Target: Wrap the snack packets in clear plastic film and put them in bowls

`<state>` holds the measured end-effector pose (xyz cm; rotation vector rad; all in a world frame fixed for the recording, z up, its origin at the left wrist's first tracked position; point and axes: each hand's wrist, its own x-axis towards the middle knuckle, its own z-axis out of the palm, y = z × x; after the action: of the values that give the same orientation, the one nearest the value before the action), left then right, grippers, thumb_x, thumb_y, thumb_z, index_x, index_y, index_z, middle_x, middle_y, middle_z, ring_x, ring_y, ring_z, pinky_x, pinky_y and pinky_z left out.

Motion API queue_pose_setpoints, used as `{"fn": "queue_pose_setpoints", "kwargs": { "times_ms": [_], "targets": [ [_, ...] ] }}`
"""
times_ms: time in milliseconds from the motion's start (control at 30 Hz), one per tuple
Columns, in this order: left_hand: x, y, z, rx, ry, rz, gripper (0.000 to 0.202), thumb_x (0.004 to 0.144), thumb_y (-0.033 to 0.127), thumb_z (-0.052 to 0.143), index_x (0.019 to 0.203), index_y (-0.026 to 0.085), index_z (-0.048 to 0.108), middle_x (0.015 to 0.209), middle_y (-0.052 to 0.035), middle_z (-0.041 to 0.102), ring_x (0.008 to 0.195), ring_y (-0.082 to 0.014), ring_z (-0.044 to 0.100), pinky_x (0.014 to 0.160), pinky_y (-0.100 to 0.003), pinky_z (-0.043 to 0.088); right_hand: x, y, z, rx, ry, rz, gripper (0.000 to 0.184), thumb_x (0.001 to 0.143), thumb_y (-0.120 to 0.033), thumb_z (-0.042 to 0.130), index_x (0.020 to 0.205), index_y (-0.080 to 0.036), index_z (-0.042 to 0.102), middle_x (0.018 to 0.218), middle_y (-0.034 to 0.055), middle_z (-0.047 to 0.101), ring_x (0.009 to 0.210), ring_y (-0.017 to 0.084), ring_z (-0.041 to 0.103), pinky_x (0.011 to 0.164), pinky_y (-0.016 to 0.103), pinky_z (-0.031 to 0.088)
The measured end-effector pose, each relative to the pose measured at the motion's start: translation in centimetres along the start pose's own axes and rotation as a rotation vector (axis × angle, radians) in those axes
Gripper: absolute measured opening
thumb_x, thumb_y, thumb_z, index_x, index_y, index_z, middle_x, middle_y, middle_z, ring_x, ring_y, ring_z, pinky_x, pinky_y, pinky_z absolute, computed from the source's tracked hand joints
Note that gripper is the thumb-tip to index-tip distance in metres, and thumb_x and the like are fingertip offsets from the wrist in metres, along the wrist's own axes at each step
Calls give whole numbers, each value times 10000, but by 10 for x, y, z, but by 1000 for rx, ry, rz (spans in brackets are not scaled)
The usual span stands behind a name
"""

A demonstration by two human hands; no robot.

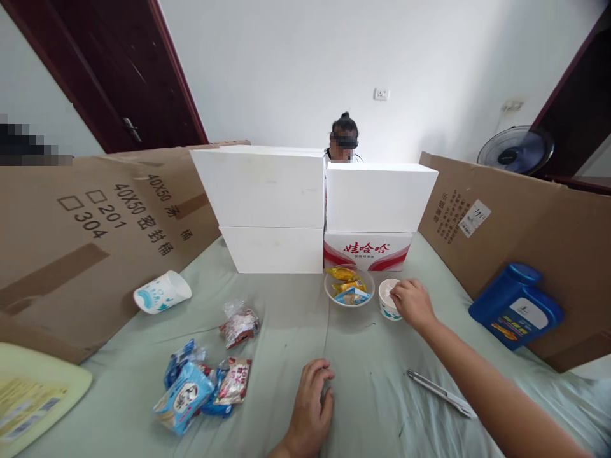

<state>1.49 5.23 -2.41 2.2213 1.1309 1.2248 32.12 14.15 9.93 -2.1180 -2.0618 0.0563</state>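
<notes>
My right hand reaches forward to an upright white paper cup with a blue pattern. Its fingers are closed at the cup's right rim, the tips partly inside the mouth. Just left of that cup stands a clear plastic bowl holding yellow-wrapped and blue-wrapped snack packets. My left hand rests on the green cloth in the near middle, fingers loosely bent and apart, holding nothing. To its left lie several snack packets, among them a light blue packet, a red and white packet and a clear-wrapped reddish packet.
Stacked white boxes and a red-and-white carton form a wall ahead; a person sits behind it. Cardboard panels flank both sides. A paper cup lies tipped at left. A utility knife, blue bottle and pale yellow container are nearby.
</notes>
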Motion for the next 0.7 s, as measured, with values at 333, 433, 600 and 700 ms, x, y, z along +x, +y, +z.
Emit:
{"fn": "queue_pose_setpoints", "kwargs": {
  "times_ms": [333,433,600,700],
  "targets": [
    [2,12,2,-120,-41,-116,335,683,14,475,960,185,555,1065,-93,562,1037,-236,536,925,-426,462,62,0,24,-64,-556,169,339,918,-378,578,1187,-172,568,1186,73,591,998,194,605,849,408,526],
    [2,11,-9,-146,-66,-171,334,691,34,492,979,190,558,1104,-93,562,1059,-227,541,938,-407,465,51,3,3,-32,-501,93,270,932,-310,535,1146,-162,607,1128,75,642,994,191,617,886,363,492],
    [48,-21,-86,250,-39,-277,449,750,132,575,1192,172,515,1294,-141,508,1248,-281,454,1069,-461,357,-17,40,-3,80,-203,63,426,919,-472,359,1194,-253,601,1138,73,676,949,239,654,788,362,513],
    [98,-56,-146,621,-28,-607,654,786,255,635,1366,107,371,1450,-221,370,1374,-355,309,1105,-504,275,-73,79,42,297,-60,-41,325,810,-575,480,955,-368,685,1000,52,726,856,260,690,746,382,547]
  ]
}}
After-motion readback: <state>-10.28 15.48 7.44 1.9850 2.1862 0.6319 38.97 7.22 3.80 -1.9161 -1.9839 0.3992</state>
